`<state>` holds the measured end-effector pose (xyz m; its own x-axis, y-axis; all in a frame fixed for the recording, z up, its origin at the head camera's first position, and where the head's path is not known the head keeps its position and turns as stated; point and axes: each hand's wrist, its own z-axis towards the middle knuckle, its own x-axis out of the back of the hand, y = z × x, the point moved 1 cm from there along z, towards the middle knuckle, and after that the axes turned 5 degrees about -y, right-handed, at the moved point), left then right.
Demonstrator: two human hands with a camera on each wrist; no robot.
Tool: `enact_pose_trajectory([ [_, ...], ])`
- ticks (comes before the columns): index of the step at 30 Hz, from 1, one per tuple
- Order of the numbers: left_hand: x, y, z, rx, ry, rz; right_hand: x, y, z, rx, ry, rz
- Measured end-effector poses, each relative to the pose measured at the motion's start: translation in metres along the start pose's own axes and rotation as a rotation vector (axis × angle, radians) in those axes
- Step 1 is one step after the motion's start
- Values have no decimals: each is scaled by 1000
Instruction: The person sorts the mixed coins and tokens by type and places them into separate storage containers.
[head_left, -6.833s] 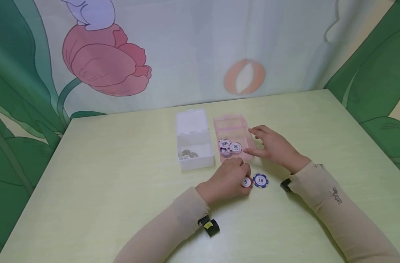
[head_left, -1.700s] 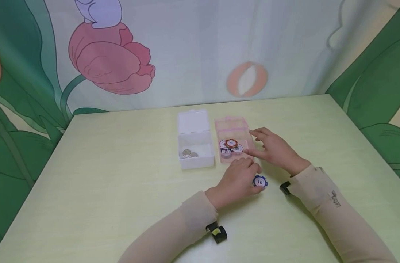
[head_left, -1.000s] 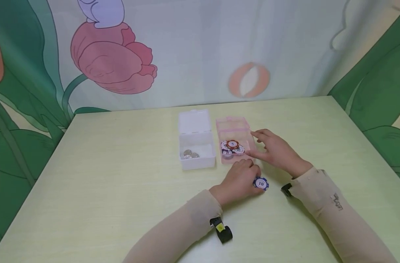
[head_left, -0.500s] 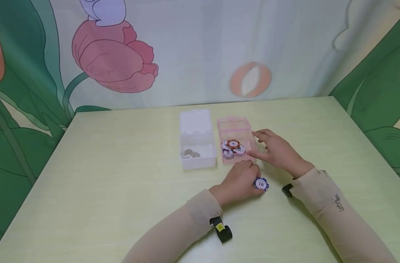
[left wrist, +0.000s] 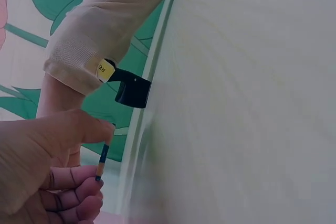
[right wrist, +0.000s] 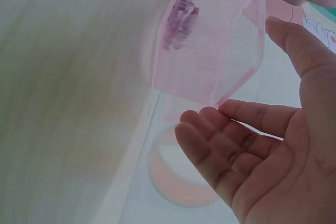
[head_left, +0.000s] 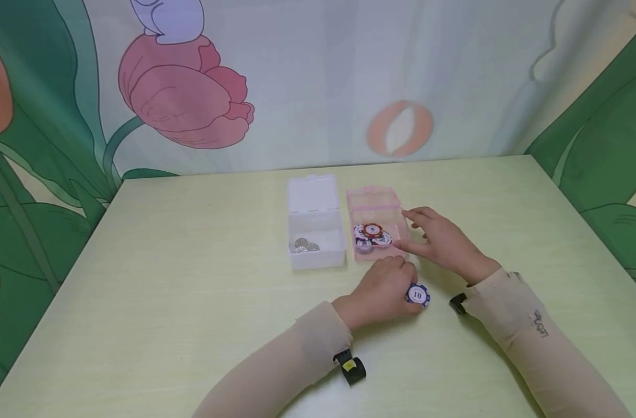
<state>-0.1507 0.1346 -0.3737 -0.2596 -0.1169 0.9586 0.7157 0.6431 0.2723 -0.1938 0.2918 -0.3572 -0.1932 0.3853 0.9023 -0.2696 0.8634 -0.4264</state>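
My left hand [head_left: 383, 293] pinches a blue-and-white poker chip [head_left: 418, 295] marked 10, just in front of the pink box. In the left wrist view the chip [left wrist: 103, 153] appears edge-on between thumb and fingers. An open, see-through pink box [head_left: 386, 253] holds several poker chips, with a red one [head_left: 372, 231] on top. Beside its right wall is my right hand [head_left: 440, 238], thumb and index finger extended along the side; in the right wrist view the fingertips reach the box [right wrist: 210, 61] near its hinge.
A white box [head_left: 318, 259] with its lid laid back stands just left of the pink one and contains several silvery coins [head_left: 303, 245]. Behind the pale table [head_left: 192, 261] hangs a curtain [head_left: 307, 87] printed with flowers and leaves.
The red 5 chip, earlier in my left hand, now lies in the pink box. My left hand has since picked up the blue 10 chip. The right hand has stayed at the box.
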Motion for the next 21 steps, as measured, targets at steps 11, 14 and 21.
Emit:
enact_pose_trajectory([
  [11, 16, -2, -6, -24, 21, 117, 1, -1, 0, -10, -11, -20],
  [14, 20, -2, -8, -30, 27, 137, 1, -1, 0, -10, -13, -19],
  [21, 31, -5, -12, -26, 9, 138, 1, 0, 0, -14, -20, -2],
])
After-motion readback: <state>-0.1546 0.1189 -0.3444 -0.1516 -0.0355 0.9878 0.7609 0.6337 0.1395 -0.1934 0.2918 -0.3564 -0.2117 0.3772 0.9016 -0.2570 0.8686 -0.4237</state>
